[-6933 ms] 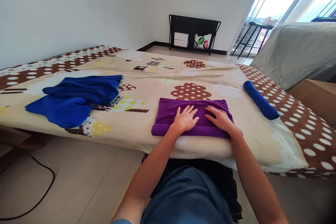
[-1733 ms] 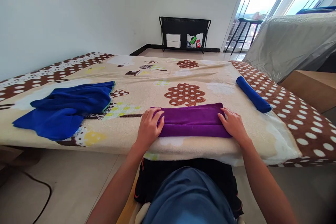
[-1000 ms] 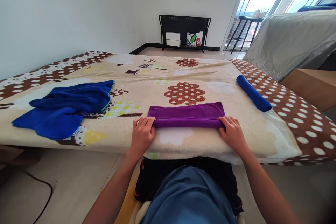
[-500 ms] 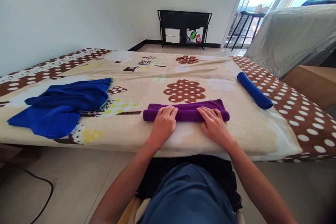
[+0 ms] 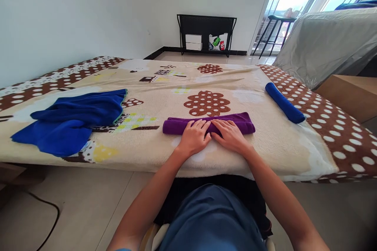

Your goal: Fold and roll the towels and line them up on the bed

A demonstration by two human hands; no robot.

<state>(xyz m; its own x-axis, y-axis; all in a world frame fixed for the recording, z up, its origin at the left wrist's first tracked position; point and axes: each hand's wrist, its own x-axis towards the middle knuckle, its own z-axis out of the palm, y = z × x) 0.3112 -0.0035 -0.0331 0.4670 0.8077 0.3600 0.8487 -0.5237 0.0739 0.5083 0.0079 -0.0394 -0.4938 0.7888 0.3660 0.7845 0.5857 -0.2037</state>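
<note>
A purple towel (image 5: 173,126) lies on the patterned blanket (image 5: 165,86) near the bed's front edge, nearly all of it rolled into a long tube. My left hand (image 5: 194,138) and my right hand (image 5: 231,137) rest side by side on the middle of the roll, fingers stretched over its top and palms down. A thin strip of flat purple cloth shows behind the roll. At the right lies a tightly rolled blue towel (image 5: 284,102). A loose, crumpled blue towel (image 5: 73,119) is spread at the left.
A black rack (image 5: 206,33) with small boxes stands at the far wall. A grey-covered piece of furniture (image 5: 324,43) and a cardboard box (image 5: 350,96) are at the right. A dark cable (image 5: 44,208) runs over the tiled floor at lower left.
The purple towel went from a flat fold to a tight roll, rolled away from me. My hands moved from its two ends to its middle and now touch each other.
</note>
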